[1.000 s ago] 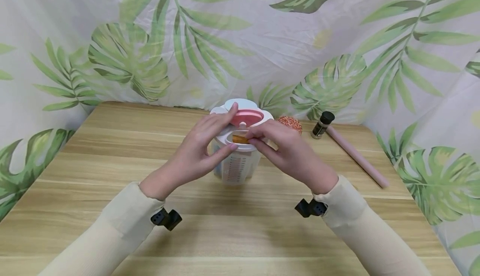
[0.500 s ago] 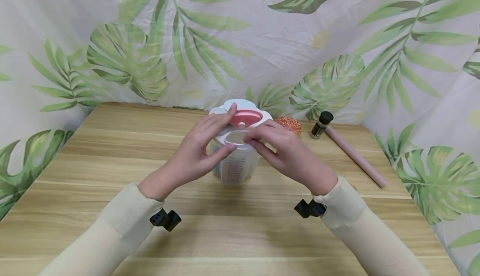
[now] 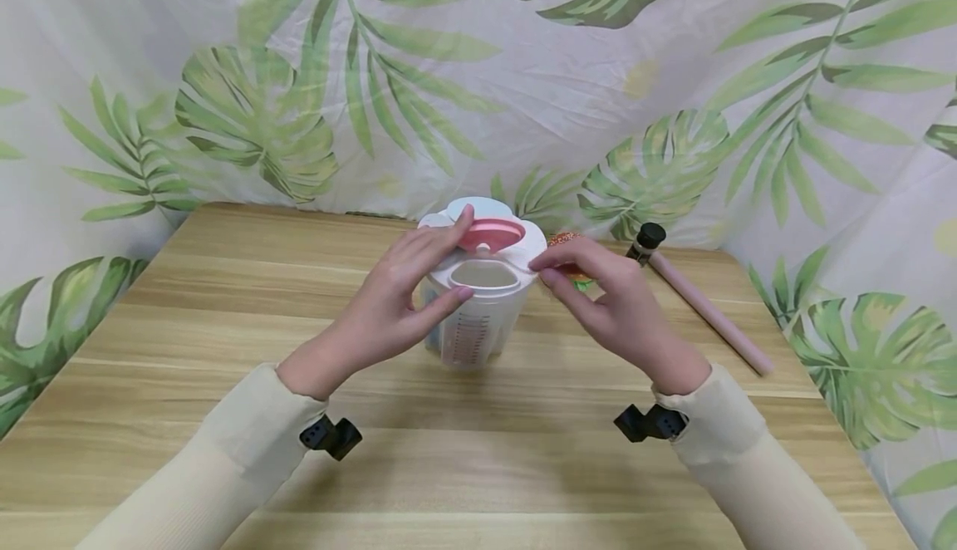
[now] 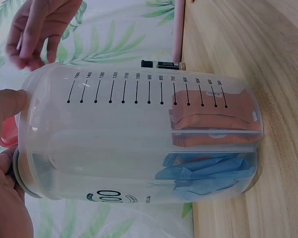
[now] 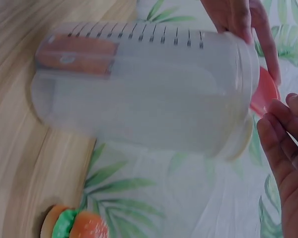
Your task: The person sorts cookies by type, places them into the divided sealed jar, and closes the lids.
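A see-through storage canister (image 3: 478, 326) with measuring marks and a white lid stands upright on the table. Its pink flap (image 3: 489, 236) is raised above an uncovered front opening. My left hand (image 3: 396, 301) grips the lid, thumb at the front rim and a finger by the flap. Just off the right side of the lid is my right hand (image 3: 609, 301), fingers loosely bent and holding nothing. In the left wrist view, orange packets (image 4: 216, 111) lie at the bottom of one compartment and blue packets (image 4: 208, 171) in another.
Behind my right hand sits a toy hamburger (image 5: 74, 223), partly hidden in the head view. A black-capped bottle (image 3: 649, 238) and a pink rod (image 3: 714, 313) are at the right. A leaf-print cloth (image 3: 419, 76) hangs behind the table (image 3: 299, 475).
An orange packet at the opening has gone down inside the canister. My right hand has since drawn back to the right, off the opening. My left hand has stayed on the lid.
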Motion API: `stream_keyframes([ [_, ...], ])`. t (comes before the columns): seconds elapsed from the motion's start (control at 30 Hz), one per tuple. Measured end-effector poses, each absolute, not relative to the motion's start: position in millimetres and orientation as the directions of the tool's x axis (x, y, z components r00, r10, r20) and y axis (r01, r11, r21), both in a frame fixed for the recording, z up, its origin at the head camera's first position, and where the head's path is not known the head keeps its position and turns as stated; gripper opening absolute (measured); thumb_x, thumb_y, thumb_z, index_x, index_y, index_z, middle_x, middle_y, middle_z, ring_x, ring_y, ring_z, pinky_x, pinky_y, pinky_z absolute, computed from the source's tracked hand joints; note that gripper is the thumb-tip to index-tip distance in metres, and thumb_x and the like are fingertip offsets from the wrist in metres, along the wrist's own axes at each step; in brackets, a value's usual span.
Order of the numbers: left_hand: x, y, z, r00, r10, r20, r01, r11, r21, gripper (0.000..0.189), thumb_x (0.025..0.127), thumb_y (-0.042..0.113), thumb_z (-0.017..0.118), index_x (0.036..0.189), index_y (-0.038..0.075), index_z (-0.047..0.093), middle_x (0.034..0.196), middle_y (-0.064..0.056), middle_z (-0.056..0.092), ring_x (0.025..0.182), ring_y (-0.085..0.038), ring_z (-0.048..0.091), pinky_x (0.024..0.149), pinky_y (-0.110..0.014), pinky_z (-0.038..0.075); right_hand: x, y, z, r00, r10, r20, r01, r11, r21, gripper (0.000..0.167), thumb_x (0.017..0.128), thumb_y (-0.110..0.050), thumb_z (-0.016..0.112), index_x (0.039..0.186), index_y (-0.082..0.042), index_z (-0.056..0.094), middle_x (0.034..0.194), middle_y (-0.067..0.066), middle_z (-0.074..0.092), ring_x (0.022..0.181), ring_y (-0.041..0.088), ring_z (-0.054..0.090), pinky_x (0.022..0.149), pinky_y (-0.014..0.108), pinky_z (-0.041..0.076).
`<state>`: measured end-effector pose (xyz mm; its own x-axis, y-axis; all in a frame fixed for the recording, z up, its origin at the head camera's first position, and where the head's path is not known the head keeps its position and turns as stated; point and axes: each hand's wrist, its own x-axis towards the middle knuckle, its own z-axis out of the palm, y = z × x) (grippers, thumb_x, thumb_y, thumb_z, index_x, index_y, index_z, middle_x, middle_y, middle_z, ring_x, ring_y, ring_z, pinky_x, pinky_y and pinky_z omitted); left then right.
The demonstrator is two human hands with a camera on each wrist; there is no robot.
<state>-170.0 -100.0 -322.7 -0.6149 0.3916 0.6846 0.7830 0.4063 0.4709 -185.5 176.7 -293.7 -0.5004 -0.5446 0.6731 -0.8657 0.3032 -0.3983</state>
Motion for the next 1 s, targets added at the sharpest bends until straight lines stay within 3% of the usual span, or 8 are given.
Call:
stream_keyframes([
  [0.17,-169,-101,-322,-0.621,0.391,0.68,0.778,0.413,0.473,0.081,0.093,0.009,0.078,0.162,0.005,0.036,0.141,-0.013,0.067,0.137,-0.03,0.059,0.127,-0.058,0.03,-188,205,-301,-0.565,-0.498,0.658,-0.823,0.39,-0.412,0.021,0.091,0.013,0.072,0.108,0.001,0.074,0.103,0.012,0.078,0.094,0.014,0.073,0.088,0.012,0.057],
  [0.4,-169,-101,-323,-0.628,0.387,0.675,0.772,0.418,0.478,0.081,0.094,0.009,0.078,0.163,0.006,0.036,0.142,-0.014,0.067,0.138,-0.03,0.058,0.128,-0.059,0.03,-184,252,-310,-0.774,-0.459,0.436,-0.632,0.604,-0.486,0.016,0.101,-0.001,0.066,0.115,-0.006,0.072,0.113,0.008,0.075,0.107,0.012,0.067,0.09,0.009,0.054],
  [0.47,-169,-101,-322,-0.626,0.387,0.677,0.773,0.416,0.478,0.081,0.094,0.009,0.078,0.163,0.005,0.036,0.142,-0.014,0.067,0.139,-0.03,0.058,0.128,-0.058,0.03,-186,266,-315,-0.807,-0.448,0.384,-0.589,0.646,-0.485,0.014,0.102,-0.003,0.065,0.115,-0.006,0.072,0.119,0.012,0.074,0.109,0.019,0.069,0.088,0.015,0.057],
  [0.53,-170,-101,-322,-0.625,0.387,0.678,0.774,0.415,0.478,0.081,0.094,0.009,0.078,0.163,0.005,0.036,0.142,-0.013,0.067,0.139,-0.03,0.058,0.127,-0.057,0.03,-187,282,-322,-0.845,-0.432,0.316,-0.535,0.693,-0.484,0.015,0.104,-0.007,0.064,0.116,-0.006,0.071,0.139,0.016,0.067,0.11,0.025,0.07,0.087,0.023,0.06],
  [0.6,-170,-101,-322,-0.624,0.388,0.679,0.776,0.412,0.477,0.081,0.093,0.009,0.078,0.162,0.005,0.036,0.142,-0.014,0.067,0.138,-0.03,0.058,0.127,-0.058,0.03,-188,296,-329,-0.884,-0.399,0.245,-0.468,0.732,-0.496,0.016,0.105,-0.011,0.064,0.119,-0.005,0.07,0.142,0.019,0.064,0.111,0.03,0.069,0.088,0.032,0.062],
  [0.7,-169,-101,-322,-0.624,0.388,0.678,0.775,0.414,0.477,0.081,0.093,0.009,0.078,0.162,0.005,0.036,0.142,-0.013,0.067,0.138,-0.03,0.058,0.127,-0.059,0.03,-188,318,-341,-0.932,-0.338,0.132,-0.356,0.782,-0.512,0.024,0.106,-0.013,0.062,0.124,0.001,0.066,0.14,0.026,0.063,0.109,0.035,0.07,0.089,0.045,0.062],
  [0.8,-169,-101,-322,-0.624,0.391,0.676,0.775,0.415,0.476,0.081,0.093,0.009,0.078,0.163,0.006,0.036,0.142,-0.013,0.067,0.139,-0.03,0.058,0.127,-0.06,0.03,-189,338,-354,-0.957,-0.287,0.034,-0.264,0.821,-0.506,0.033,0.104,-0.012,0.064,0.129,0.011,0.061,0.124,0.034,0.066,0.108,0.044,0.068,0.091,0.055,0.059],
  [1.0,-169,-100,-322,-0.625,0.395,0.673,0.776,0.414,0.477,0.081,0.093,0.008,0.078,0.163,0.006,0.036,0.142,-0.013,0.067,0.139,-0.03,0.058,0.127,-0.06,0.03,-187,370,-375,-0.971,-0.202,-0.13,-0.129,0.896,-0.425,0.05,0.1,-0.019,0.07,0.128,0.021,0.057,0.12,0.04,0.064,0.105,0.049,0.067,0.087,0.057,0.059],
])
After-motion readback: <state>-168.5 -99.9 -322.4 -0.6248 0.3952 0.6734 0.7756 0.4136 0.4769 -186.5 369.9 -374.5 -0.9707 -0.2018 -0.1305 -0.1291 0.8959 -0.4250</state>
